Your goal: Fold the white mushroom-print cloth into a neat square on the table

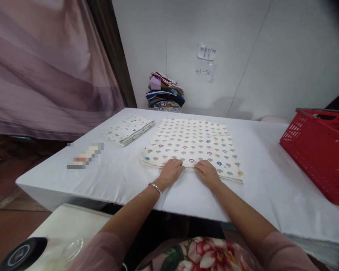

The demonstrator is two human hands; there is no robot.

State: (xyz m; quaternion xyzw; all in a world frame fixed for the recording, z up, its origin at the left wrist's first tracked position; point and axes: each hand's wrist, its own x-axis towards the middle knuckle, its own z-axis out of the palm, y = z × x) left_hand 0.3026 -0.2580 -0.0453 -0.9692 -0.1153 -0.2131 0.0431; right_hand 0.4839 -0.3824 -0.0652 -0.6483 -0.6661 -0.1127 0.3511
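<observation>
A folded white cloth (pixel 193 145) with a print of grey and coloured mushrooms lies flat in the middle of the white-covered table. At its near edge, my left hand (pixel 171 173), with a silver bracelet on the wrist, has its fingers closed over the hem. My right hand (pixel 208 174) grips the same edge a short way to the right. Both thumbs point inward and lie low against the edge. The cloth's layers show at its rounded near left corner and at its near right corner. What the fingertips hold underneath is hidden.
A smaller folded patterned cloth (pixel 128 130) lies to the left, near a pixelated item (pixel 86 155). A red plastic basket (pixel 319 154) stands at the right. Behind the table's far edge is a stack of folded fabrics (pixel 165 92). Paper notes (pixel 206 52) hang on the wall.
</observation>
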